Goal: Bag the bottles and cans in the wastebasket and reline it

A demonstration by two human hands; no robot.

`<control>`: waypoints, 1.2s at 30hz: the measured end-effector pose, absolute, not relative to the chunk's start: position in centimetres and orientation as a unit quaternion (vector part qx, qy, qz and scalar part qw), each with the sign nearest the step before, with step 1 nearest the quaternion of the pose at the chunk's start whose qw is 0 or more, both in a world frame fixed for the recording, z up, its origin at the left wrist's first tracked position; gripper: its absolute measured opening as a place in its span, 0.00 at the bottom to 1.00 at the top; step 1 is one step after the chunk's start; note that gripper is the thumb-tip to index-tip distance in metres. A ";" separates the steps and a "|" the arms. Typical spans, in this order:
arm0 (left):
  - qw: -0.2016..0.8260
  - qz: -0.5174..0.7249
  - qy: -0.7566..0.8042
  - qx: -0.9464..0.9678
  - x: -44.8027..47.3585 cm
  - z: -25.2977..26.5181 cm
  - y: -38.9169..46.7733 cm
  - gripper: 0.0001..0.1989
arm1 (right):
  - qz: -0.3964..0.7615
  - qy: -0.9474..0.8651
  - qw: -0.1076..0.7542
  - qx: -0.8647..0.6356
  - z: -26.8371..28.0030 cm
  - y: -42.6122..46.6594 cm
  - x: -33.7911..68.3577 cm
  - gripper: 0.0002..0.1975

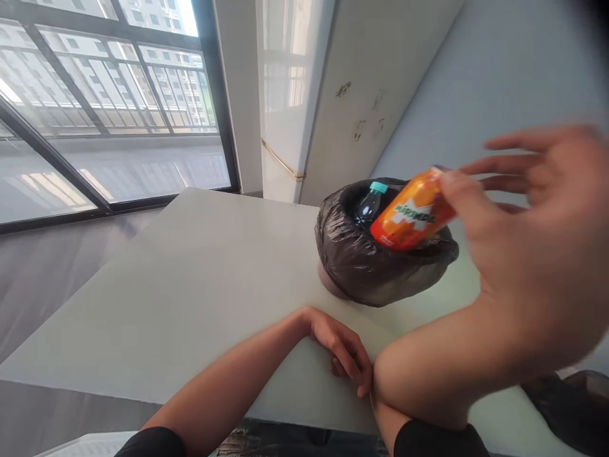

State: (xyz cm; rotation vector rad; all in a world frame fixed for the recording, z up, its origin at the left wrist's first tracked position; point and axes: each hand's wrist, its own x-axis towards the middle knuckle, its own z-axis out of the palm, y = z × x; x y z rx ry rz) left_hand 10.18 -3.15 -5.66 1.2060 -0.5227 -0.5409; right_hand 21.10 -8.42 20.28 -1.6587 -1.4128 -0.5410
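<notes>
My right hand (533, 203) pinches one end of an orange soda can (410, 212) between thumb and fingers, its other fingers raised and slightly blurred. The can lies tilted over the opening of a bin lined with a dark plastic bag (366, 266). Inside the bag, beside the can, stands a dark bottle (369, 206) with a teal cap. My left hand (342, 352) rests on the white table (214, 273), its fingers loosely curled and holding nothing visible. Its fingertips are close to my right elbow; whether they touch it I cannot tell.
A light cabinet or fridge (361, 89) with brown marks stands behind the table. To the left are dark-framed glass doors (114, 108) and a railing outside. At the lower right lies a dark, bag-like object (571, 406), partly hidden by my arm.
</notes>
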 end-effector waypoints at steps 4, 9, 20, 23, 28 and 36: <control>0.767 -0.244 -0.229 0.548 9.9 -5.5 -3.2 0.16 | -0.172 -0.555 0.449 -0.679 20.4 -7.2 21.6 0.12; 0.787 -0.238 -0.185 0.538 9.4 -5.2 -3.1 0.14 | -0.149 -0.507 0.458 -0.715 20.6 -8.2 24.3 0.07; 0.912 0.028 -0.041 0.407 7.5 -5.1 -2.5 0.30 | 0.133 -0.379 0.353 -0.845 16.6 -2.4 34.7 0.06; 0.924 0.101 -0.080 0.359 7.0 -6.2 -2.1 0.34 | 0.241 -0.405 0.350 -0.810 14.8 -0.8 35.7 0.15; 0.919 0.136 -0.166 0.331 6.9 -7.2 -1.5 0.46 | 0.308 -0.462 0.406 -0.726 13.6 -0.3 35.6 0.30; 0.900 0.229 -0.008 0.370 5.6 -4.5 -0.7 0.36 | 0.288 -0.521 0.396 -0.699 13.2 -0.2 35.9 0.25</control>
